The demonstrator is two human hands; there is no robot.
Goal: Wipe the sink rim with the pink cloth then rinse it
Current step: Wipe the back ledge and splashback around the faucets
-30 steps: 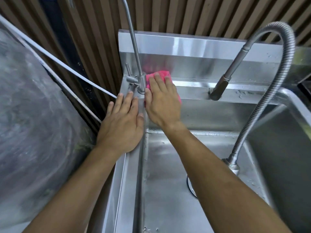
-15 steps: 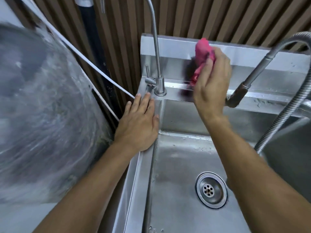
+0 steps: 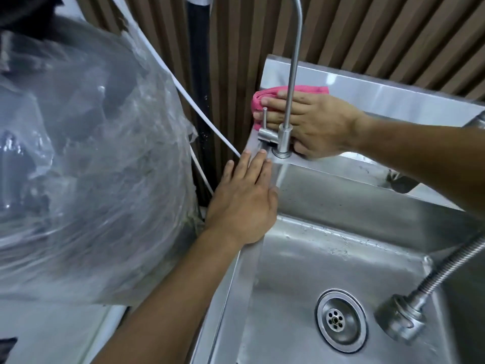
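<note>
A stainless steel sink with its rim (image 3: 248, 269) fills the right half of the head view. My right hand (image 3: 315, 124) presses the folded pink cloth (image 3: 262, 99) flat against the steel backsplash at the sink's back left corner, behind the thin tap (image 3: 291, 74). Most of the cloth is hidden under my fingers. My left hand (image 3: 242, 203) lies flat, fingers together, on the left rim, fingertips near the tap's base. It holds nothing.
A large clear plastic-wrapped bulk (image 3: 86, 158) stands close on the left. A white hose (image 3: 189, 101) runs along the slatted wall. A flexible metal spray faucet (image 3: 409, 306) rises at the right, beside the drain (image 3: 341, 320).
My right hand carried the pink cloth up off the back ledge, then left along the backsplash to the corner behind the thin tap. The left hand stayed on the rim. The camera shifted.
</note>
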